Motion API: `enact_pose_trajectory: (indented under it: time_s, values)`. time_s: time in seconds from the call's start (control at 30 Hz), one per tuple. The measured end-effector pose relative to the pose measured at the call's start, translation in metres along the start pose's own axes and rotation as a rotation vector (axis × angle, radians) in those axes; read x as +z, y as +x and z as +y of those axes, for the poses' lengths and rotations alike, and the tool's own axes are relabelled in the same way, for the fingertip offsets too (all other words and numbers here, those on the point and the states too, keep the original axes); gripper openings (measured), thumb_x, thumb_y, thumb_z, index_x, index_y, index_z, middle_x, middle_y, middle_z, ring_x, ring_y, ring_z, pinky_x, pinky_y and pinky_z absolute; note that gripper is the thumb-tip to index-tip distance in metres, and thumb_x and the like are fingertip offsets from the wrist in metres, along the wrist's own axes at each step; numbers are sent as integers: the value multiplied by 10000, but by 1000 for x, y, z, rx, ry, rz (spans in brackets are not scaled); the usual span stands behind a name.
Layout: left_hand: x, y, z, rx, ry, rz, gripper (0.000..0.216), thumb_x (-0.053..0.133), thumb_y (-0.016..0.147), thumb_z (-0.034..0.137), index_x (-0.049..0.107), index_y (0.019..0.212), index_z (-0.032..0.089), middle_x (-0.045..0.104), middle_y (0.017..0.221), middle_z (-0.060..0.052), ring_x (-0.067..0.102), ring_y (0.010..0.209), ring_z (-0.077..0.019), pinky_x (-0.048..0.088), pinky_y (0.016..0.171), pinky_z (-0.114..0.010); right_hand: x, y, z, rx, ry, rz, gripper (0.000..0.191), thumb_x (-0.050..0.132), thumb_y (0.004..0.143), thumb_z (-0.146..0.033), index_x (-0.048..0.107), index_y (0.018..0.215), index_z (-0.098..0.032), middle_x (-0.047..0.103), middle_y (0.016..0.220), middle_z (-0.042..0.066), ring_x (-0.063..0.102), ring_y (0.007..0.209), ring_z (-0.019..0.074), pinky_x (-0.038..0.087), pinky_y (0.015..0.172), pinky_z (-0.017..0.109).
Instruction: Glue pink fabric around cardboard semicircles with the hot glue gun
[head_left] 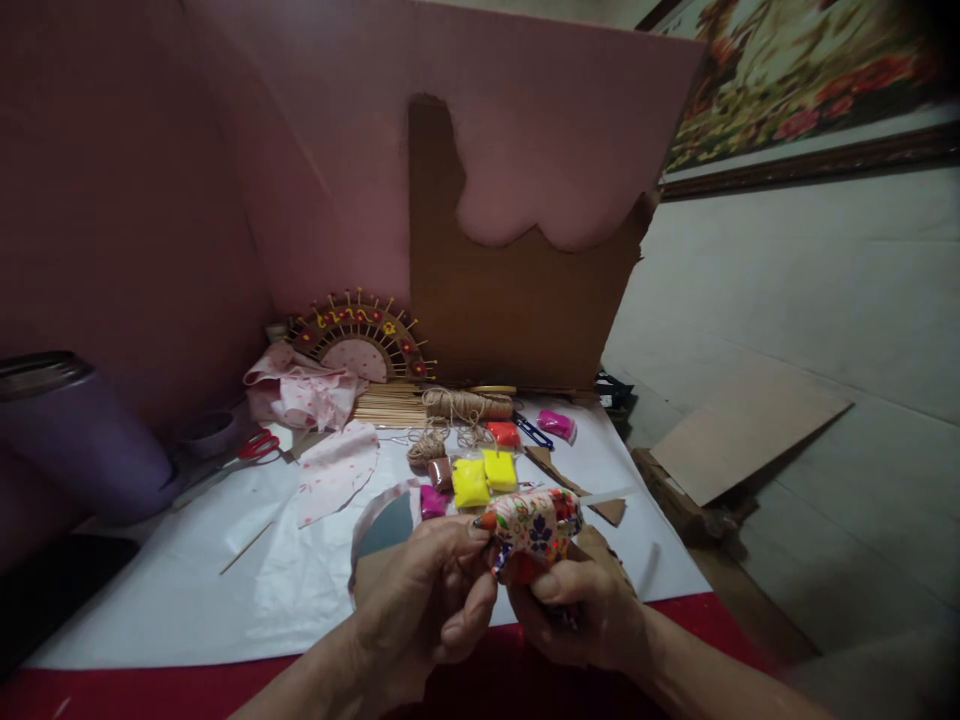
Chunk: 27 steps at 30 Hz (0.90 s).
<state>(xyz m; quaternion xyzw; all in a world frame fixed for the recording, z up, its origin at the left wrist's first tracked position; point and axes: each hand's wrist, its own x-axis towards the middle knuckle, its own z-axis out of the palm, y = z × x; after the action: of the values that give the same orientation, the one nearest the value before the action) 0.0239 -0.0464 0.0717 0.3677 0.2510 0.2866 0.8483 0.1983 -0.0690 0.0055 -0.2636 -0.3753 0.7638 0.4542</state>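
Our two hands work a flower-patterned glue gun over the white paper sheet.

From the left, we see a purple container (75, 440) at the table edge, then red-handled scissors (257, 446) and a dotted pink fabric piece (336, 470) lying on the white paper sheet (187, 590). Our left hand (420, 600) has its fingers pinched closed at the orange tip of the glue gun (536, 525), with a curved cardboard piece (382, 540) just under it. Yellow clay packets (484, 475) sit just behind the gun. Our right hand (577, 605) is closed around the gun's handle, holding it above the sheet's near edge.
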Motion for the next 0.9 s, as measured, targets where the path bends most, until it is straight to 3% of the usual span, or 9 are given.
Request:
enact_pose_trajectory:
  time_s: [0.17, 0.4, 0.57, 0.73, 0.9]
  values:
    - [0, 0, 2, -53, -82, 2, 133, 514, 747, 273, 534, 663, 172, 440, 308, 54, 217, 240, -36, 146, 250, -135, 0, 0, -2, 29, 21, 7, 233, 604, 654, -288, 642, 815, -123, 556, 462, -26, 298, 283, 50, 213, 303, 187]
    - [-3, 3, -3, 92, -65, 13, 72, 520, 667, 142, 576, 709, 159, 526, 386, 29, 281, 252, -41, 220, 238, -127, 0, 3, -6, 59, 59, -25, 198, 576, 647, -324, 603, 610, -131, 484, 368, -39, 288, 242, 50, 186, 263, 180]
    - [2, 1, -1, 151, 4, 87, 123, 545, 738, 266, 573, 688, 157, 521, 385, 24, 312, 273, -47, 224, 254, -132, 1, 3, -6, 1, 81, -40, 164, 588, 657, -293, 611, 721, -143, 544, 427, -35, 296, 243, 45, 206, 262, 162]
    - [-1, 2, -9, 242, 196, 154, 261, 603, 790, 374, 542, 644, 166, 524, 415, 39, 342, 301, -31, 222, 304, -133, 6, 1, -9, -14, 52, -66, 126, 578, 652, -267, 592, 668, -143, 531, 433, -30, 286, 236, 45, 202, 250, 167]
    - [-1, 0, -12, 342, 438, 213, 318, 561, 812, 464, 534, 686, 173, 489, 445, 55, 273, 332, -27, 157, 325, -155, 13, -2, -12, -73, -11, 20, 191, 597, 643, -278, 621, 767, -135, 511, 424, -40, 272, 258, 42, 192, 275, 160]
